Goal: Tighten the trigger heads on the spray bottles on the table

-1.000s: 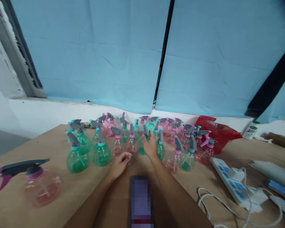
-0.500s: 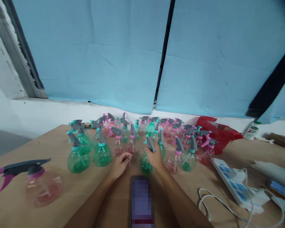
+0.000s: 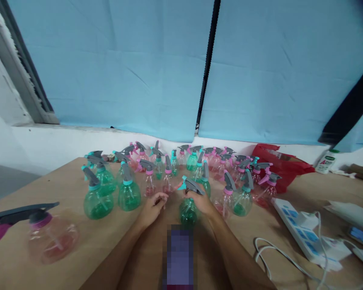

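Note:
My right hand [image 3: 203,199] is wrapped around the neck of a green spray bottle [image 3: 188,211], just under its grey trigger head. The bottle stands nearly upright, green liquid in its round body, its teal nozzle pointing left. To its left, my left hand [image 3: 153,208] rests by the table with fingers loosely curled and nothing visible in them. Close to the left hand are a green spray bottle [image 3: 129,196] and a pink spray bottle [image 3: 167,183]. On the right hand's far side stand a pink spray bottle [image 3: 224,201] and another green spray bottle [image 3: 242,203].
Several more pink and green spray bottles crowd the back of the table [image 3: 103,257]. A large pink bottle [image 3: 53,239] sits front left. A phone [image 3: 180,257] lies between my forearms. At right are a power strip [image 3: 299,231] with white cables and a red bag [image 3: 282,171].
The green bottle in my right hand has turned, so its nozzle swings round to the left and its grey head shows side-on. My left hand stays nearly still; the view has shifted slightly.

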